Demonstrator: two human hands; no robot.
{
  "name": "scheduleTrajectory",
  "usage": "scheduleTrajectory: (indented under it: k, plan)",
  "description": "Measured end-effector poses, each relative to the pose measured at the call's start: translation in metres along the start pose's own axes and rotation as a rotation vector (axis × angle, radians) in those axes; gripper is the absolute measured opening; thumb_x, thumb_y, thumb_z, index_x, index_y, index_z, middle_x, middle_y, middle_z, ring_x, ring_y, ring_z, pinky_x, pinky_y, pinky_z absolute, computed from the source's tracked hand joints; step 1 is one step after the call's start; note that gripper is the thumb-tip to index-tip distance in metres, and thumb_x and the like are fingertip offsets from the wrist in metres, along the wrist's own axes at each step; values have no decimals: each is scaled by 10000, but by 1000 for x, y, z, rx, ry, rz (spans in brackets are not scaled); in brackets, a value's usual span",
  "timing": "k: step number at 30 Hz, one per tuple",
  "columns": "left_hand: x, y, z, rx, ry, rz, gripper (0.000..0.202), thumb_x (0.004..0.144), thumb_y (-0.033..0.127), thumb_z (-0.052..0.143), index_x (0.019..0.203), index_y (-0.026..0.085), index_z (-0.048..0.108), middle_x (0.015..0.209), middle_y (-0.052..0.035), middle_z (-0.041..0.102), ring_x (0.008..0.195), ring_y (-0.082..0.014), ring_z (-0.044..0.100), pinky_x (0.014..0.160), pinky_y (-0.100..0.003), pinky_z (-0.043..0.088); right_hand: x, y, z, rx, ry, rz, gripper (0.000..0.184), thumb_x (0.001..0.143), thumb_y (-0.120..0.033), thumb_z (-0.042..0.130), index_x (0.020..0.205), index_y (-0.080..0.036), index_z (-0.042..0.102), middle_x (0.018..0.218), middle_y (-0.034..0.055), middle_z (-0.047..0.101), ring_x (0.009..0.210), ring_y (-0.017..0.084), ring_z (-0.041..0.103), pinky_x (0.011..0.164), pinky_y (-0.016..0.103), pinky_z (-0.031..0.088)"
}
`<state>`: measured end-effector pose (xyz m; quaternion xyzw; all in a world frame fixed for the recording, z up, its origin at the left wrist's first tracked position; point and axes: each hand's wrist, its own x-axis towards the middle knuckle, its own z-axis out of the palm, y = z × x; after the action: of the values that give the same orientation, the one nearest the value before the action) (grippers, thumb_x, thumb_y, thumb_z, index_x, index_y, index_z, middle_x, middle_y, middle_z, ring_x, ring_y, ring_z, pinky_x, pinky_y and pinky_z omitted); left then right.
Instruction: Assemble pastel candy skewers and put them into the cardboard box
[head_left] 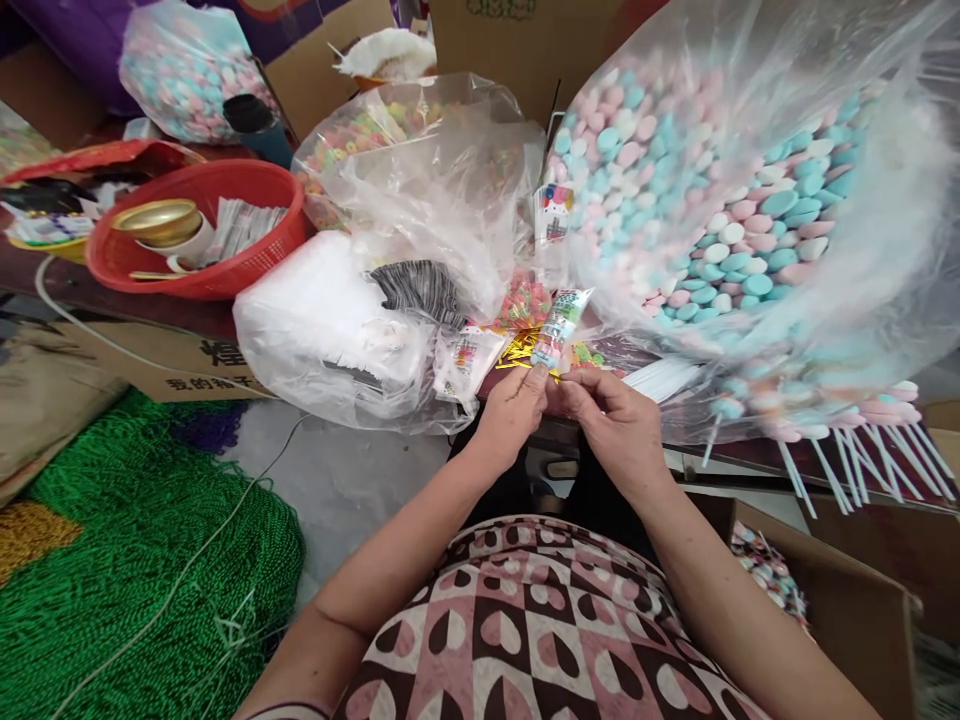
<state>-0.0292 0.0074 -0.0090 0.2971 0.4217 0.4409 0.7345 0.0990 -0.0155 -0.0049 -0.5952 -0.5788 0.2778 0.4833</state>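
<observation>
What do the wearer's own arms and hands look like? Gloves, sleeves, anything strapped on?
Left hand and right hand: no gloves, no visible rings. Left forearm and right forearm: no sleeve covering them, no watch, band or cable. The top is a checked heart print in pink, cream and dark brown.

A small printed packet was held in the left hand, while the right hand pinched a yellow tie at its lower end. Yellow strips lay just left of the packet, white sticks to its right. A big clear bag of pastel sweets bulged behind it, rightward; a red basket stood well to its left.
</observation>
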Motion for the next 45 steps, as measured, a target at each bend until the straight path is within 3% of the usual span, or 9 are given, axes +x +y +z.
scheduleTrajectory:
  k: [4,7,15,20,25,32,35,40,45]
  plan:
    - [-6,5,6,-101,-239,-102,334,867,458,585,720,164,526,459,101,301,349,-30,205,367,-159,179,-2,3,-5,382,-31,264,195,752,-398,743,746,-208,699,632,-13,657,563,127,555,571,275,470]
    - [-18,10,10,-248,-405,-278,311,901,400,524,701,162,527,447,105,249,337,-39,170,363,-164,203,-2,3,-11,523,-65,291,274,696,-419,803,616,-206,650,596,-25,630,570,116,542,602,269,481]
    - [-41,12,15,-382,-705,-565,355,939,357,445,637,176,484,433,96,196,329,-61,121,348,-184,211,-8,6,-41,755,-471,362,318,639,-439,852,895,-269,769,1045,38,739,952,228,677,847,389,553]
    - [-35,5,19,-378,-610,-474,287,921,364,511,708,172,508,443,108,219,335,-52,126,355,-170,203,-12,16,-27,723,-183,380,250,586,-457,870,667,-251,753,694,-1,727,670,172,648,779,367,541]
    - [-23,-12,27,-175,-339,-226,380,869,531,563,727,193,462,446,116,255,338,-47,182,369,-176,187,-15,20,-13,359,98,206,227,732,-418,752,659,-212,689,660,-10,675,647,150,595,726,321,501]
    - [-15,-25,18,689,-68,319,356,937,517,428,783,204,496,625,39,475,546,-92,418,548,-229,334,-17,21,-20,-96,152,-182,162,870,-328,604,751,-220,627,741,1,658,704,164,609,709,311,495]
    - [-16,-21,14,867,-40,391,301,961,456,401,957,201,562,776,-11,601,695,-143,549,681,-274,413,-18,17,-22,-155,159,-244,122,888,-282,587,787,-220,614,778,10,659,738,165,620,717,305,495]
    - [-14,0,18,508,-296,301,467,930,492,484,1284,194,549,1175,-83,656,1132,-209,579,978,-326,425,-23,-6,-29,-198,145,-333,82,896,-207,570,826,-230,608,826,24,680,786,170,645,749,309,495]
    - [-27,34,28,24,-396,267,433,873,555,553,1180,267,659,1073,-52,704,1070,-223,626,901,-353,491,-18,-20,-38,-121,92,-323,100,903,-198,564,820,-238,603,823,21,687,787,173,649,741,314,497]
